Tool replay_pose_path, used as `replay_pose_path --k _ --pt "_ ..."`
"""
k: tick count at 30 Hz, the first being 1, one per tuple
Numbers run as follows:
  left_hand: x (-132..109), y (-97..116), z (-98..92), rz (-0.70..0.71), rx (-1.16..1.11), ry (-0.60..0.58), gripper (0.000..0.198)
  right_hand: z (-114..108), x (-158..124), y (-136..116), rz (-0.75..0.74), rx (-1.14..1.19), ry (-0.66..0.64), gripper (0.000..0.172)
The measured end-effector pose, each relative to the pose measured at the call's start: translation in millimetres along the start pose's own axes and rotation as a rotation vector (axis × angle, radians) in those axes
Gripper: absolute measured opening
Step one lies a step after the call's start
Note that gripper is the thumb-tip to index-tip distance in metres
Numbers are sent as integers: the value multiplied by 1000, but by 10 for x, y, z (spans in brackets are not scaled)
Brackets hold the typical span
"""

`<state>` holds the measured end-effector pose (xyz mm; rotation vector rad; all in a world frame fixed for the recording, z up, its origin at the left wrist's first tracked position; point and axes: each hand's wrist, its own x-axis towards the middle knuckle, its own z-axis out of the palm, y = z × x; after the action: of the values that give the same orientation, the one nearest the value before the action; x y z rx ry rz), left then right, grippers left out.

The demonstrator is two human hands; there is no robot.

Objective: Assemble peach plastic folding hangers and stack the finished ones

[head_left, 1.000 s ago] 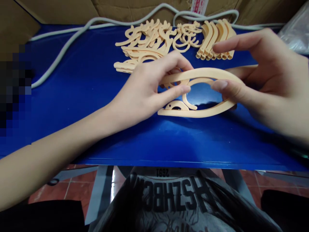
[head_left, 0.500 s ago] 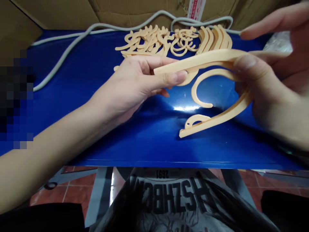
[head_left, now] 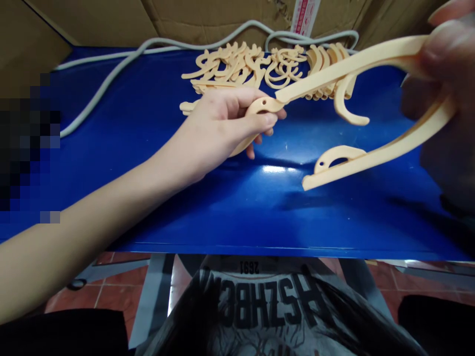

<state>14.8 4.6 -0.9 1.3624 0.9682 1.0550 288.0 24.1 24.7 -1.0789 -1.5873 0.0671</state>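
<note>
A beige plastic folding clothes hanger (head_left: pixel 345 69) is held above the blue table, its two arms pointing left and its curved hook between them. My right hand (head_left: pixel 441 64), partly cut off by the right edge and a little blurred, is closed around the hanger's middle. With thumb and fingers, my left hand (head_left: pixel 222 118) pinches a curved beige piece (head_left: pixel 263 102) with a small hole, at the tip of the upper arm. Whether that piece is joined to the arm I cannot tell. A similar holed loop (head_left: pixel 339 154) lies along the lower arm.
Behind my hands lie a pile of beige curved parts (head_left: pixel 233 62), a cluster of hooks (head_left: pixel 284 66) and a row of hanger arms (head_left: pixel 321 57). A grey cable (head_left: pixel 107 84) runs along the back of the blue table (head_left: pixel 208 217), before cardboard (head_left: pixel 222 15).
My right hand has moved right and up with the hanger, drawing its upper arm away from my left hand. My left fingers now pinch the curved holed piece at that arm's tip.
</note>
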Motion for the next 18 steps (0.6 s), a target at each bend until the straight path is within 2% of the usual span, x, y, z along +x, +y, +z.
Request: replay_pose_path --k 2,3,4,6,10,13,18 --pt "-1 4 4 -79 -19 -87 19 46 15 84 243 102 -192 29" --pt "-7 5 8 -116 -31 -132 20 69 18 121 237 128 -233 35" --pt "-18 7 14 -149 -41 -171 22 87 21 154 161 124 -241 35" --pt "-49 17 33 -187 -61 -230 23 95 24 195 51 -45 -339 34" --pt "-114 72 80 -216 -84 -270 24 16 12 172 -135 -315 -489 55" --pt "-138 128 95 -232 -41 -266 29 -41 -14 101 -194 -405 -567 62" --pt "-143 160 58 -268 5 -290 31 -35 -27 -15 -202 -452 -585 67"
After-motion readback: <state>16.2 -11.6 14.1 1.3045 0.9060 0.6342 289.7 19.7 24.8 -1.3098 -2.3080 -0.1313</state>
